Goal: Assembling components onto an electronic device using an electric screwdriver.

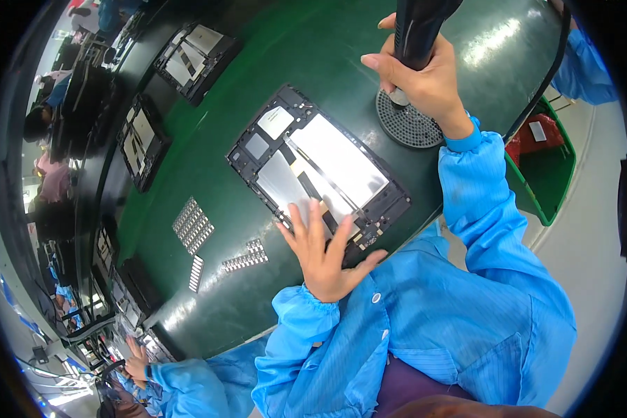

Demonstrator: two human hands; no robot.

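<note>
An opened tablet [341,157] lies tilted on the green table, its inner side up, with silver battery panels, flat ribbon cables and a black frame showing. My left hand [324,254] rests with spread fingers on its lower edge, near a small circuit board, and holds nothing. My right hand [425,80] has its fingers wrapped round a thick black hand-held tool [421,31], whose upper part runs out of the picture. Beneath that hand sits a round dark tray with many holes [407,125], partly covered by the hand. Exactly what kind of tool it is cannot be made out.
Sheets of small silver pieces [193,226] and strips [246,258] lie left of the tablet. More opened tablets [196,59] stand along the dark ledge at left. A green bin [554,167] with a red bag is at right. Co-workers' hands [138,362] show at lower left.
</note>
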